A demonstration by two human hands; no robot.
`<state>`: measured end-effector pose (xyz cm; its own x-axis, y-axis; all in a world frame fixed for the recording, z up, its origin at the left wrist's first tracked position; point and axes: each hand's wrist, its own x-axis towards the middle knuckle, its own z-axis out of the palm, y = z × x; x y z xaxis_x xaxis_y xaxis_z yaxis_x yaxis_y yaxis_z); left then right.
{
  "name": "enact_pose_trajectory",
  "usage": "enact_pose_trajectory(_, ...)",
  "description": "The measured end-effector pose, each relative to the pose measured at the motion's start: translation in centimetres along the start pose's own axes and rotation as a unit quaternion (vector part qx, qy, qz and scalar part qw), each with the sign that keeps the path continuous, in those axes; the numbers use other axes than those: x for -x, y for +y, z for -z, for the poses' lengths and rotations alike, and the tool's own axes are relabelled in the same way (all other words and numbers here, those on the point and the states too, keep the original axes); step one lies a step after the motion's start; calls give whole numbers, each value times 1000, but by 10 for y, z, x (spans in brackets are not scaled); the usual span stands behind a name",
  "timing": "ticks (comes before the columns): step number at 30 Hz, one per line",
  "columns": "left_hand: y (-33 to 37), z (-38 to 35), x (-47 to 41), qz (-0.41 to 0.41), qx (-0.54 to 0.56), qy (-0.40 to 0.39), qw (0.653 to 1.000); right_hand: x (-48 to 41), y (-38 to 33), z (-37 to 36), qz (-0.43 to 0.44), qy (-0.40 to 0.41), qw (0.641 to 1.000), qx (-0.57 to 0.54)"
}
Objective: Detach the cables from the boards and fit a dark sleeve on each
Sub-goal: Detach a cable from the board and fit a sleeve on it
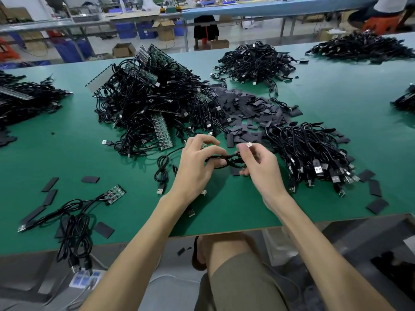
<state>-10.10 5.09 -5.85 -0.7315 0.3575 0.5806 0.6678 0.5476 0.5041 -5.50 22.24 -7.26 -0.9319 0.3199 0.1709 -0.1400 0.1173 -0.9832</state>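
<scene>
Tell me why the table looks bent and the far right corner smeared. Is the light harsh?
Head view: the wide lens bows the far edge of the green table; the far cable pile at top right is blurred; the left hand, right hand and the cable they hold are sharp; light even, a soft shadow under the hands, no glare.
</scene>
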Motion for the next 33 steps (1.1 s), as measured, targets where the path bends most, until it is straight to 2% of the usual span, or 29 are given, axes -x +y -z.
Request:
enact_pose_trajectory(5, 3, 3, -1, 53, 39, -42, 997, 3, -3, 1, 3, 16, 1000, 17)
enact_pose_trajectory(8, 6, 5, -3, 83, 56, -2, 995, 2, -6, 2, -9, 39, 999, 0)
enact_pose_trajectory(11, 4, 8, -8, 168, 34, 31, 985, 3, -7, 3, -10, 33, 999, -1)
enact_pose_trajectory(14, 0, 10, -8, 236, -14, -10, 972, 4, -8, 3, -5, 27, 1000, 1)
enact_pose_trajectory(22, 2, 7, -8, 218, -108, -65, 968, 4, -8, 2, -12, 22, 1000, -6)
enact_pose_trajectory(27, -1, 4, -8, 204, -126, -87, 967, 4, -8, 2, -12, 27, 999, -13)
enact_pose_trajectory(33, -8, -1, -13, 269, -205, -140, 931, 7, -12, 2, 1, 19, 999, -46)
